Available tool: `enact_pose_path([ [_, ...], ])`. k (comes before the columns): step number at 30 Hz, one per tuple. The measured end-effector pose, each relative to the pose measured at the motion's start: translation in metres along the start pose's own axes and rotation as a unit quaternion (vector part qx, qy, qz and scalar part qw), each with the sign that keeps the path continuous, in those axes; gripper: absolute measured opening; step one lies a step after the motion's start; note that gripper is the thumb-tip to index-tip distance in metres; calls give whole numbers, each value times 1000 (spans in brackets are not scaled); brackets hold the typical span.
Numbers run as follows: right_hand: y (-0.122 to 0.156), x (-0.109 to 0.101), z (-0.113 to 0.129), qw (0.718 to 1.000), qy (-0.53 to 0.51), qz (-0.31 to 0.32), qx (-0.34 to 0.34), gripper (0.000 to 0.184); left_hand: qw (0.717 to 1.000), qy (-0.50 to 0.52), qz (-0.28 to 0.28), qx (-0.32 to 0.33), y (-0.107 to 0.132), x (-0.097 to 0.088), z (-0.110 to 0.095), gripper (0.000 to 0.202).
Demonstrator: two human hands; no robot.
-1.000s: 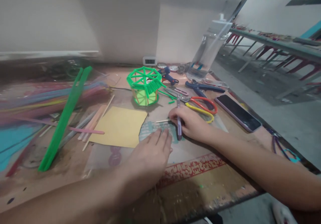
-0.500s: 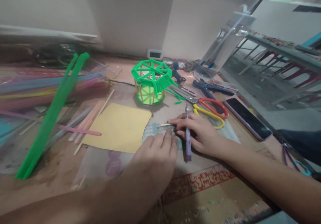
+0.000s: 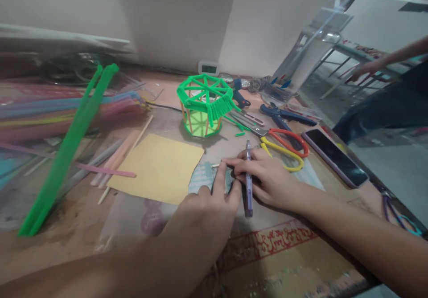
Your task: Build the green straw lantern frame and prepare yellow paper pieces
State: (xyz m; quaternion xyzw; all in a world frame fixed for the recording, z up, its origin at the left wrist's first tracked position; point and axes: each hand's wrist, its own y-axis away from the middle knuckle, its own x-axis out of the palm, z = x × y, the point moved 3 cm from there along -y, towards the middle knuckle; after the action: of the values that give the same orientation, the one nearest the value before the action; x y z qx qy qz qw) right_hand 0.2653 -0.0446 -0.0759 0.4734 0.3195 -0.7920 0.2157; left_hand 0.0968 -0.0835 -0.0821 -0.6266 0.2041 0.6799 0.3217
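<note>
My right hand (image 3: pixel 270 175) is closed, with a purple pen (image 3: pixel 248 182) held upright between its fingers. Its index fingertip touches the end of a short pale stick (image 3: pixel 215 165). My left hand (image 3: pixel 207 209) lies beside it, index finger stretched toward the stick and thumb apart; the other fingers are bent. Under the fingertips is a light-blue patterned sheet (image 3: pixel 199 178), partly hidden by my hands. A yellow paper square (image 3: pixel 155 169) lies to its left. Behind stands an open cage-like frame (image 3: pixel 204 91) of green fuzzy stems and wooden sticks.
Scissors (image 3: pixel 284 146) with red and yellow handles, blue pliers (image 3: pixel 287 113) and a phone (image 3: pixel 334 157) lie on the right. Green pipe cleaners (image 3: pixel 68 151) and a coloured bundle (image 3: pixel 70 111) lie left. A clear container (image 3: pixel 306 57) stands at the back; another person's arm (image 3: pixel 384 66) shows beyond.
My left index finger has stretched forward and separated from the other fingers. My right hand keeps the pen. Another person has come into view at the right, and the view has shifted slightly.
</note>
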Motion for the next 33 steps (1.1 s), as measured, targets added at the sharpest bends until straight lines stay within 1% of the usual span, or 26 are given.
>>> enact_pose_path([
  [2, 0, 0, -1, 1000, 2, 4, 8, 31, 1000, 15, 24, -4, -1, -1, 0, 53],
  [4, 0, 0, -1, 1000, 9, 11, 14, 28, 999, 25, 45, -3, -2, -3, 0, 55],
  [7, 0, 0, 0, 1000, 4, 20, 12, 21, 999, 21, 50, -4, -1, -5, 0, 55],
  [11, 1, 0, -1, 1000, -2, 20, 16, 27, 999, 16, 52, -4, -2, -6, 2, 56],
  [14, 2, 1, -1, 1000, 4, 17, 19, 30, 997, 25, 78, 7, -4, -5, 2, 59],
  [18, 2, 2, -2, 1000, 3, 22, 18, 26, 993, 24, 113, 22, -6, -5, 1, 62],
  [22, 1, 1, -2, 1000, 4, 27, 13, 24, 994, 16, 110, 17, -6, -4, 0, 62],
  [29, 0, 1, 0, 1000, 14, 15, 4, 29, 997, 17, 74, 4, -5, -3, 1, 56],
  [33, 0, 1, 0, 1000, 16, 14, 9, 29, 997, 16, 73, -3, -5, -4, 1, 54],
])
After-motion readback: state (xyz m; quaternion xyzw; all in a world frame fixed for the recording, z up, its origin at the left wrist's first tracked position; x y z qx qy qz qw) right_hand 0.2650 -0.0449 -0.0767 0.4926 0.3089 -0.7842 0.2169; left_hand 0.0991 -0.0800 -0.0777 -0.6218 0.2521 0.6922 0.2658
